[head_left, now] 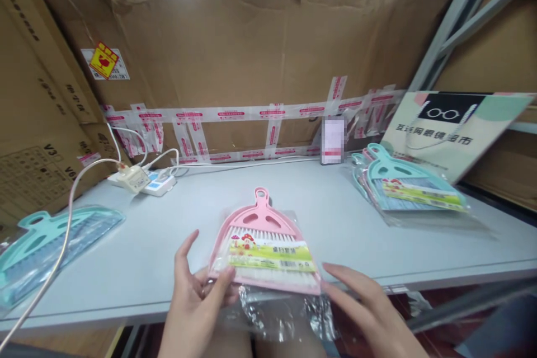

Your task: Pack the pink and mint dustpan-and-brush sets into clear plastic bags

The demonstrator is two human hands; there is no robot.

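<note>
A pink dustpan (272, 218) with a white-bristled brush and a printed label (268, 254) lies near the table's front edge, its looped handle pointing away from me. Clear plastic wrap (285, 313) hangs crumpled below its front rim. My left hand (201, 285) grips the dustpan's lower left corner between thumb and fingers, the index finger raised. At the lower right corner, my right hand (361, 296) touches the edge with its fingers stretched out and apart.
Wrapped teal dustpans lie at the left (54, 246) and in a pile at the right (403, 179). A power strip (159, 182) with white cables, a phone (333, 140), a printed bag (453, 128) and a large cardboard box (251, 50) stand behind. One cable (69, 224) crosses the left side.
</note>
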